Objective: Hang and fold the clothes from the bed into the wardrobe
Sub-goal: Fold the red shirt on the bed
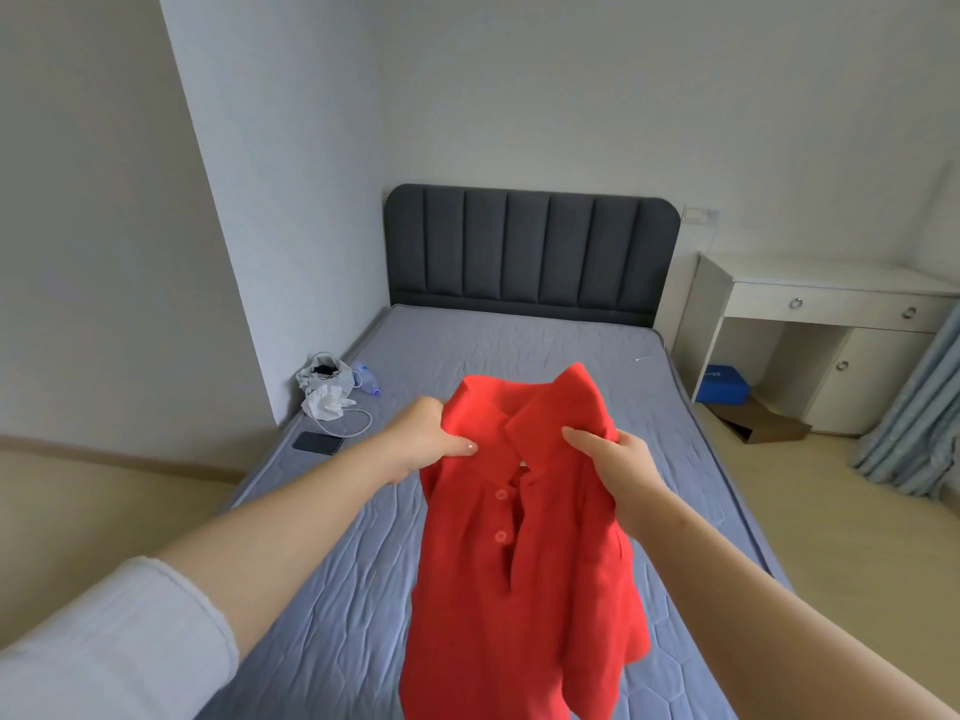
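A red collared shirt point(524, 574) with a buttoned placket hangs in the air over the bed point(322, 605). My left hand point(426, 439) grips its left shoulder beside the collar, thumb on the front of the cloth. My right hand point(618, 465) grips the right shoulder, thumb lying along the collar's edge. The shirt's hem drops out of view at the bottom of the frame. The bed has a grey-blue quilted mattress and a dark padded headboard point(530, 246). No wardrobe is in view.
On the bed's left edge lie a black phone point(318, 442), a white cable, crumpled tissue and a plastic bag point(324, 379) with a bottle. A white desk point(826, 324) stands at the right, with a blue box and a brown box below it and a curtain point(919, 407) beside it.
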Demonstrator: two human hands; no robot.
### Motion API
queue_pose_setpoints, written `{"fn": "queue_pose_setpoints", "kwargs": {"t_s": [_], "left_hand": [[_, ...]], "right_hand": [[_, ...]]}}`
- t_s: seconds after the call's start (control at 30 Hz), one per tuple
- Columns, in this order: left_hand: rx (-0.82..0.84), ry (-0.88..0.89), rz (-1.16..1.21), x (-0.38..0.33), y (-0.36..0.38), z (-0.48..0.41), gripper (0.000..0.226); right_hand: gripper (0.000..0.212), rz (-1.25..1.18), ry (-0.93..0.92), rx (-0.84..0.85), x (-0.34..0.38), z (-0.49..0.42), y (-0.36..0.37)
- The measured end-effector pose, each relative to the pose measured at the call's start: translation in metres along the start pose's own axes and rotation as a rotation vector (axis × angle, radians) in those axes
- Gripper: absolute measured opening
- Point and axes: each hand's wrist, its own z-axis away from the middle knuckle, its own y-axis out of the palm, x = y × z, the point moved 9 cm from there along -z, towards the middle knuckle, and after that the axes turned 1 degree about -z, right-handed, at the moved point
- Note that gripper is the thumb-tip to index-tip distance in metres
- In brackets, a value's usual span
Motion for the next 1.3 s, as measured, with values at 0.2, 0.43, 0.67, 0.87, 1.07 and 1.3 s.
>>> {"fn": "queue_pose_setpoints", "kwargs": {"t_s": [0.2, 0.43, 0.67, 0.87, 1.07, 1.3], "left_hand": [[-0.219, 0.278, -0.073, -0.023, -0.006, 0.006, 0.019], [0.093, 0.053, -0.053, 0.001, 0.016, 0.002, 0.051], [0.174, 0.048, -0.257, 0.025, 0.023, 0.005, 0.007], [0.336, -0.009, 0.007, 0.047, 0.043, 0.023, 0.013], [0.532, -0.271, 0.292, 0.077, 0.065, 0.02, 0.007], [0.353, -0.218, -0.245, 0.131, 0.095, -0.045, 0.009]], "right_hand": [[0.013, 0.086, -0.115, -0.074, 0.008, -0.002, -0.016], [0.024, 0.255, -0.131, -0.117, -0.005, 0.0, -0.035], [0.023, 0.333, -0.04, -0.028, -0.037, 0.006, -0.04], [0.02, 0.148, 0.236, 0.281, -0.068, 0.016, -0.041], [0.031, 0.129, 0.489, 0.488, -0.11, 0.018, -0.048], [0.017, 0.352, 0.545, 0.359, -0.173, -0.026, -0.074]]}}
